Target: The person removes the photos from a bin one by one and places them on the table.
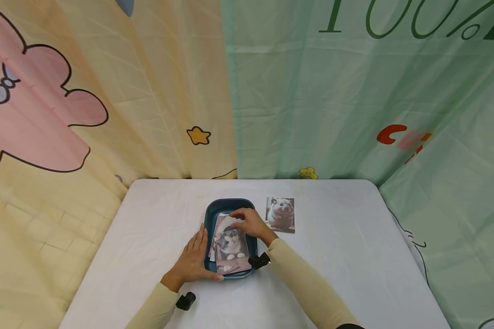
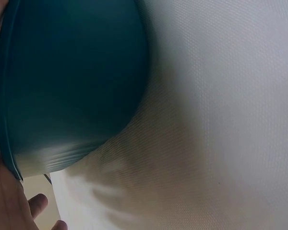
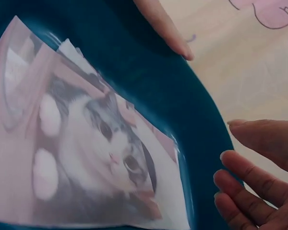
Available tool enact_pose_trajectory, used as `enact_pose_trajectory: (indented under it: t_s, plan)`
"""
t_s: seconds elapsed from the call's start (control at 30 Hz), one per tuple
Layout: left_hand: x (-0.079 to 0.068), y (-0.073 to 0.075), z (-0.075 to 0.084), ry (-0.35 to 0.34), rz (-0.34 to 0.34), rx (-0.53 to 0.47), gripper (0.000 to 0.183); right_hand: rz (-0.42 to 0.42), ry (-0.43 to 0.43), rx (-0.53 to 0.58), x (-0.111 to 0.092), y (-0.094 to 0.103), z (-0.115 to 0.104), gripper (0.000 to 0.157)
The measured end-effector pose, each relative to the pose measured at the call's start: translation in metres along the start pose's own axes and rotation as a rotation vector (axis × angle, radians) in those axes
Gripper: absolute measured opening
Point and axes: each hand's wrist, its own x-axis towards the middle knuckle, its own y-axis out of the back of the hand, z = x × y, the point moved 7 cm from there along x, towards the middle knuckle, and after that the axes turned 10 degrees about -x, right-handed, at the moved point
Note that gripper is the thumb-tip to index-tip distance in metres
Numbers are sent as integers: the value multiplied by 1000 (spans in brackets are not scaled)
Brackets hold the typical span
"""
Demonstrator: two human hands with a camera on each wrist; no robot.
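Note:
A stack of photo cards lies in the dark teal tray [image 1: 209,214]. On top is a grey-and-white cat photo [image 1: 232,244], which fills much of the right wrist view; edges of other cards stick out beneath it. My left hand [image 1: 195,258] rests against the tray's left side, fingers straight along the wall and thumb at the near rim. In the left wrist view it touches the rim beside the tray's outer wall [image 2: 72,72]. Over the tray's far end hovers my right hand [image 1: 251,224], fingers loosely bent, with nothing visible between thumb and fingers [image 3: 252,179].
A hamster photo [image 1: 281,214] lies on the white-covered table [image 1: 333,274], just right of the tray's far end. Printed curtains [image 1: 169,91] hang behind the table and along both sides.

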Motion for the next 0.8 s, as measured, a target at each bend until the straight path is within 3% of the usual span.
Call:
enact_pose_trajectory:
  t_s: [0.4, 0.67, 0.8]
  plan:
    - [1, -1, -2, -11, -10, 6, 146, -26, -85, 12, 11, -41, 4, 33]
    - [1, -1, -2, -15, -5, 11, 146, -48, -160, -120, 10, -51, 10, 29]
    - [1, -1, -2, -19, 2, 1, 146, -61, -155, -164, 8, -53, 8, 28]
